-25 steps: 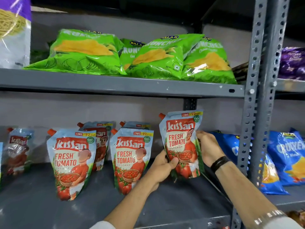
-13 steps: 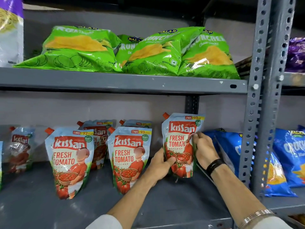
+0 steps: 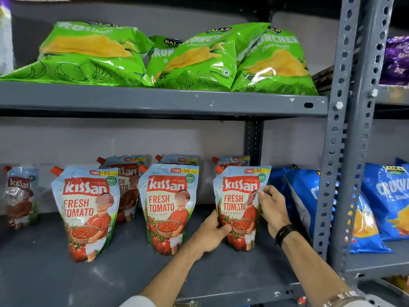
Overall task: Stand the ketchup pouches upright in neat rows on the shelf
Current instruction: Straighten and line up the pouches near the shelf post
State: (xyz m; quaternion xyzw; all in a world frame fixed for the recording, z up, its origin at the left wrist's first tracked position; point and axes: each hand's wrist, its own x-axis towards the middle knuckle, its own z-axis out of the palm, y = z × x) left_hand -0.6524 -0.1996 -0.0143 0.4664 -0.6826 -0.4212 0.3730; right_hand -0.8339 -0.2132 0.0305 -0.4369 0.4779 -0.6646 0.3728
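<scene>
Three Kissan ketchup pouches stand upright in a front row on the grey lower shelf (image 3: 55, 282): a left pouch (image 3: 85, 211), a middle pouch (image 3: 168, 207) and a right pouch (image 3: 239, 196). Both hands hold the right one. My left hand (image 3: 210, 233) grips its lower left edge and my right hand (image 3: 272, 207) pinches its right side. Its base rests on the shelf. Three more pouches (image 3: 127, 171) stand behind, mostly hidden. Another pouch (image 3: 20, 196) stands far left at the back.
Blue chip bags (image 3: 303, 196) lean right beside the held pouch. A perforated grey upright post (image 3: 345, 151) stands at the right. Green chip bags (image 3: 199, 60) lie on the upper shelf (image 3: 155, 100). More blue bags (image 3: 387, 196) fill the neighbouring bay.
The right pouch has come down from above the shelf onto its surface, level with the other front pouches. Both hands lowered with it and stayed on it.
</scene>
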